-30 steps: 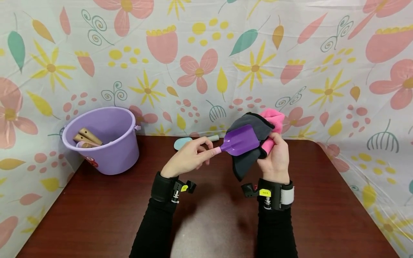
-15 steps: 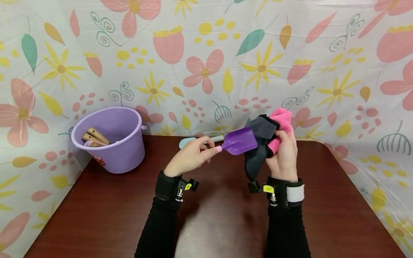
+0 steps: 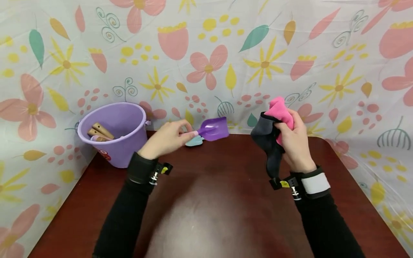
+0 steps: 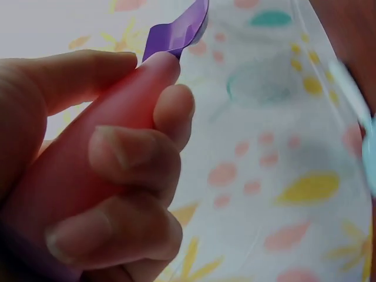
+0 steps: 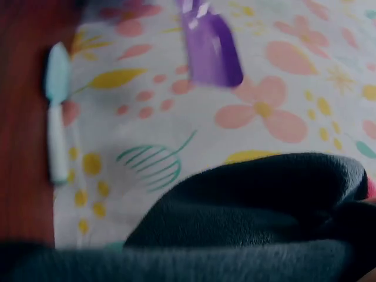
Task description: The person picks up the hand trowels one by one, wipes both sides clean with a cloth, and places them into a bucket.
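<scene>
My left hand [image 3: 169, 138] grips a small purple toy shovel [image 3: 214, 129] by its pink handle [image 4: 100, 141], the blade pointing right. The left wrist view shows the fingers curled round that handle. On the right, my right hand [image 3: 295, 143] holds a bunched cloth [image 3: 266, 141], dark grey with black edging and bright pink parts, its grey end hanging down. Shovel and cloth are apart. Behind the purple blade a light blue toy shovel [image 3: 194, 142] lies at the table's back edge, partly hidden in the head view; its pale handle [image 5: 57, 147] shows in the right wrist view.
A light purple bucket [image 3: 120, 152] stands at the back left of the dark brown table [image 3: 219, 200]. Several handles, some wooden [image 3: 102, 130], lean inside it. A flower-patterned curtain [image 3: 206, 104] rises directly behind the table.
My left hand has carried the purple shovel left, away from the cloth and nearer the bucket. My right hand has shifted slightly right with the cloth, whose grey end hangs more freely.
</scene>
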The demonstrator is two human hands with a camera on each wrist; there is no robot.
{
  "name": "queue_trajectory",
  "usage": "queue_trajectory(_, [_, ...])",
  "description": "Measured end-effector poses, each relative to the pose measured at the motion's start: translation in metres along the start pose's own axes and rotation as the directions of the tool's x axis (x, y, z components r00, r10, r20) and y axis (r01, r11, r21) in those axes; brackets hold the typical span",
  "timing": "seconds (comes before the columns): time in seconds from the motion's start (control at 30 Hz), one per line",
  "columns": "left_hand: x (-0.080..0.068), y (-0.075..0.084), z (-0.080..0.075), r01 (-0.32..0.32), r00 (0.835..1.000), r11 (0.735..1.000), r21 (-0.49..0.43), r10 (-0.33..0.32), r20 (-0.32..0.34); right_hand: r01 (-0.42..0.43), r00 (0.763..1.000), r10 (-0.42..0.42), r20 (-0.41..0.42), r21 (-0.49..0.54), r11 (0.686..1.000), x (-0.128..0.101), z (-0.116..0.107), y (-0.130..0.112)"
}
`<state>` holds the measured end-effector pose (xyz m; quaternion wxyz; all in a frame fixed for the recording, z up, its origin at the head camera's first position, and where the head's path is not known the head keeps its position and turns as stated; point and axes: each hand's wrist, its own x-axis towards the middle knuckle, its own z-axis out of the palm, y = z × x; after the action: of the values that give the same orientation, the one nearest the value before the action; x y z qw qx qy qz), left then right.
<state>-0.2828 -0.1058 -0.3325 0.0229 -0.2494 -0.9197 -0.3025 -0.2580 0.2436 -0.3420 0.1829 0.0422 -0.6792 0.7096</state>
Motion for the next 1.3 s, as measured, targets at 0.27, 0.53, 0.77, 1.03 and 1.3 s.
queue_trajectory(0.27, [-0.002,-0.022,-0.06,0.051,0.998,0.981,0.188,-0.046,-0.035,0.071,0.992,-0.01,0.123,-0.502,0.862,0.01,-0.029,0.002])
queue_trajectory(0.53, [-0.02,-0.056,-0.111,0.143,0.989,0.968,0.204,-0.145,-0.006,0.122,0.977,0.032,0.21,-0.676,0.727,0.013,-0.055,0.006])
queue_trajectory(0.77, [-0.047,-0.089,-0.148,0.216,0.973,0.932,0.29,-0.229,0.01,0.161,0.968,0.047,0.246,-0.754,0.636,0.01,-0.077,0.012])
queue_trajectory(1.03, [-0.076,-0.117,-0.176,0.311,0.942,0.913,0.265,-0.332,0.038,0.195,0.961,0.053,0.273,-0.796,0.573,0.007,-0.09,0.02])
queue_trajectory(1.3, [-0.072,-0.131,-0.168,0.265,0.943,0.901,0.342,-0.316,0.103,0.212,0.955,0.069,0.289,-0.826,0.522,0.006,-0.097,0.039])
